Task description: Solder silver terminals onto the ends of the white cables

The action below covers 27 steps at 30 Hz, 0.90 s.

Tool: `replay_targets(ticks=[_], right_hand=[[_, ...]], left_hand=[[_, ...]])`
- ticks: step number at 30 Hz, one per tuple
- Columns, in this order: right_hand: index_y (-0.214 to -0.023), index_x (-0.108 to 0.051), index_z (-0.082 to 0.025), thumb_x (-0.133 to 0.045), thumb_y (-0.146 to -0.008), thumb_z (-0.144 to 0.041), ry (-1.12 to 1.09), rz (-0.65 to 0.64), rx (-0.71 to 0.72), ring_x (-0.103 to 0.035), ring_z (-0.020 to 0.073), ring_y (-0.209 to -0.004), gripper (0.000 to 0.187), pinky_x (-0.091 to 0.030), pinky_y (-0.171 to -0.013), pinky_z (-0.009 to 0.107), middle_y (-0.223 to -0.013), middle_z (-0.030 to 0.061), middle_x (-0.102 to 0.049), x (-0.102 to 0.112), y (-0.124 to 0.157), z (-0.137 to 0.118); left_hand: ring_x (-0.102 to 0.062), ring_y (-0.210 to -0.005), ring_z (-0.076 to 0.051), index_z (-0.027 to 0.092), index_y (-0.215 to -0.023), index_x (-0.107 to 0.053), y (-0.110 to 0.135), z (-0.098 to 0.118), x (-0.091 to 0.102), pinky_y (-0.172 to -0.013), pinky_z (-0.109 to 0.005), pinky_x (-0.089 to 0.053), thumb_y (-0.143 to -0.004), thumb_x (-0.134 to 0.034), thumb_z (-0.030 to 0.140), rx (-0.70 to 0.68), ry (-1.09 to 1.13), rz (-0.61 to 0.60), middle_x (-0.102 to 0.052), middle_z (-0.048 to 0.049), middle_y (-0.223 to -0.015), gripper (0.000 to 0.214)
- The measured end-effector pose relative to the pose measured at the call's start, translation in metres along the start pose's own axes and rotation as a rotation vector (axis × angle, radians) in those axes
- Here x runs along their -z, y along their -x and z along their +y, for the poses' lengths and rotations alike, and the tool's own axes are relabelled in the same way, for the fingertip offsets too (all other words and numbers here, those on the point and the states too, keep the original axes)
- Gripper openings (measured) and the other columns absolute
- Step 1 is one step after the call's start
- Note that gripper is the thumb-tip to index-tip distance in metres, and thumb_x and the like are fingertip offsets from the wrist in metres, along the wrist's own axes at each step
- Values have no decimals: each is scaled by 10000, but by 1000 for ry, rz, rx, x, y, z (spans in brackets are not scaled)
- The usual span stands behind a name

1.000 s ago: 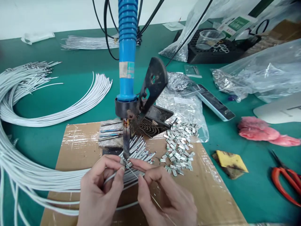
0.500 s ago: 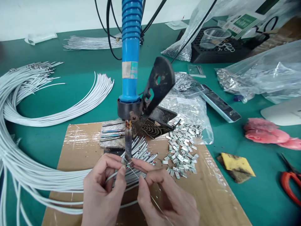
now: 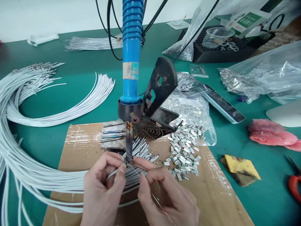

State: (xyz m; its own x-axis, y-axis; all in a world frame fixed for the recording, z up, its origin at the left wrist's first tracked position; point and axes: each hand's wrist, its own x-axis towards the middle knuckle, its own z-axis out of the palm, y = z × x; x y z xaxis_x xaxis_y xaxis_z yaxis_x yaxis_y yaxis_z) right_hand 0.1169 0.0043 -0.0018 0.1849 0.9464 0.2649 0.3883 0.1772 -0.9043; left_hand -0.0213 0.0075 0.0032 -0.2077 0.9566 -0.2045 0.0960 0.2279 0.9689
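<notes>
A blue-handled soldering iron point(image 3: 131, 84) hangs tip down in a black holder, in the middle of the view. Just below its dark tip point(image 3: 129, 147), my left hand point(image 3: 103, 188) pinches the end of a white cable point(image 3: 111, 174). My right hand point(image 3: 168, 196) grips a thin solder wire point(image 3: 158, 201), whose end reaches up to the iron's tip. Its index finger is stretched toward the tip too. The small joint between the fingertips is partly hidden, so I cannot make out its details. Behind both hands lies a bundle of white cables point(image 3: 51, 180), their ends fanned out.
Loose small metal connectors point(image 3: 184, 157) lie on the cardboard sheet point(image 3: 211, 194), beside a plastic bag point(image 3: 197, 110) of more. Further right are a phone point(image 3: 224, 103), a yellow sponge point(image 3: 243, 166), a pink cloth point(image 3: 270, 131) and red-handled scissors point(image 3: 295, 186). Metal rods point(image 3: 113, 131) rest left of the iron.
The view has shifted slightly, so things at the right appear further right. Both hands keep their grip below the iron's tip, with hardly any movement.
</notes>
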Motion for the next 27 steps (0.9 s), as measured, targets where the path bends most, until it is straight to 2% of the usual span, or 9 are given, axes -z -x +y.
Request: replay_targets(ticks=[4,9,14,17,22,27], right_hand=[[-759,-567,-246,-646,-911,-161,-13,9,-21,-758,63,-590,192,-533,-555,113,-1023,-54,-840,-1,-1,0],[-765,-571,-252,-651,-909,-166,-5,20,-15,-792,75,-702,185,-552,-653,115,-1020,-56,-838,0,-1,-1],[-761,-570,-251,-652,-905,-161,26,38,2,-743,56,-586,188,-544,-607,119,-981,-52,-843,1,-1,-4],[-764,-570,-253,-649,-906,-152,12,44,-3,-770,76,-641,191,-567,-659,132,-997,-47,-845,0,-1,-5],[-765,-573,-260,-652,-896,-170,4,41,-13,-791,99,-688,178,-584,-651,141,-1009,-58,-845,0,0,-4],[-755,-567,-257,-658,-896,-169,46,52,-11,-730,85,-548,190,-593,-605,169,-983,-53,-845,0,0,-6]], left_hand=[[-556,-566,-87,217,-753,-707,-3,1,-1,-472,-150,-415,-932,-677,168,-3,39,5,-678,5,-854,188],[-539,-557,-76,223,-755,-716,-4,2,-1,-474,-150,-401,-934,-683,174,-8,61,-1,-670,10,-882,188],[-468,-511,-58,224,-753,-722,-3,5,0,-444,-156,-346,-933,-694,188,-18,49,-2,-671,13,-887,186],[-484,-523,-64,226,-754,-723,-3,5,-1,-454,-158,-356,-933,-691,186,-16,46,3,-675,11,-885,186],[-508,-539,-73,227,-756,-715,-3,7,-3,-457,-155,-369,-926,-696,177,-3,60,10,-674,13,-871,178],[-499,-530,-68,225,-741,-719,-3,7,-2,-444,-153,-353,-925,-699,177,-18,61,13,-671,13,-860,190]])
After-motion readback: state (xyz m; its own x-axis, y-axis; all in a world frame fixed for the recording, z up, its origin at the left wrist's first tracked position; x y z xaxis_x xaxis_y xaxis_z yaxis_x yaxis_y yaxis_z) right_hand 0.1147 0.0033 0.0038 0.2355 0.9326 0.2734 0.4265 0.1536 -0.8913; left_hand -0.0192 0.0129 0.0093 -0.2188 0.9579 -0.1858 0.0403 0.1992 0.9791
